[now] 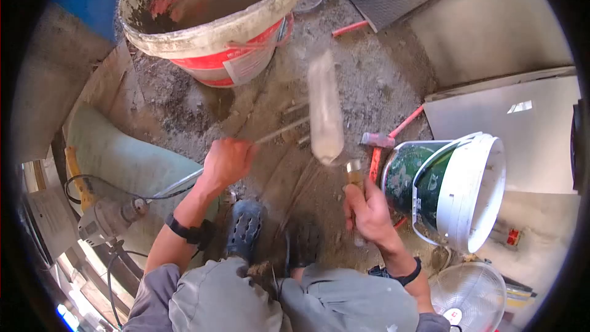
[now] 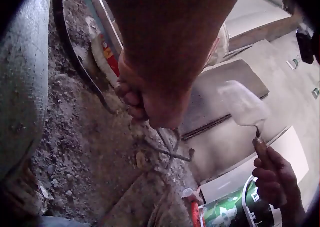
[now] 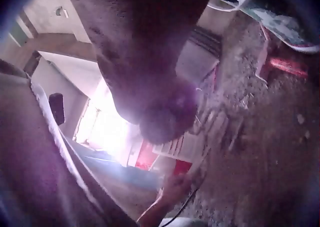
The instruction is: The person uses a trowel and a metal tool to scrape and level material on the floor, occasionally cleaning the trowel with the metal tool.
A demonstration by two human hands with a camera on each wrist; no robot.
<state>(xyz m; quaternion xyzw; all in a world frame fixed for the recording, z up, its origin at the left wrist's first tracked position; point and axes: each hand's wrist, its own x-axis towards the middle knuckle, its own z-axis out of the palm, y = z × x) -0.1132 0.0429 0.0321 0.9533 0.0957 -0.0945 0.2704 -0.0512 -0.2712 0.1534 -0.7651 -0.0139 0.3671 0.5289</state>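
Observation:
My left hand (image 1: 228, 161) grips a thin metal rod (image 1: 283, 131) that sticks out past the fist. In the left wrist view, that fist (image 2: 152, 99) is above the rod's crossed, bent end (image 2: 172, 154). A trowel (image 1: 326, 107) is held upright by its handle in my right hand (image 1: 369, 212), its blade blurred. The left wrist view shows the pale trowel blade (image 2: 245, 104) above the right hand (image 2: 276, 179). In the right wrist view the right hand (image 3: 167, 117) is dark, and what it holds cannot be made out; the left hand (image 3: 175, 187) is lower down.
A large crusted bucket (image 1: 215, 61) stands at the top left. On the right a green and white bucket (image 1: 430, 187) lies tipped beside a red-handled hammer (image 1: 378, 140). A drill (image 1: 107, 218) with a cable is at the left, a fan (image 1: 470, 295) at the lower right.

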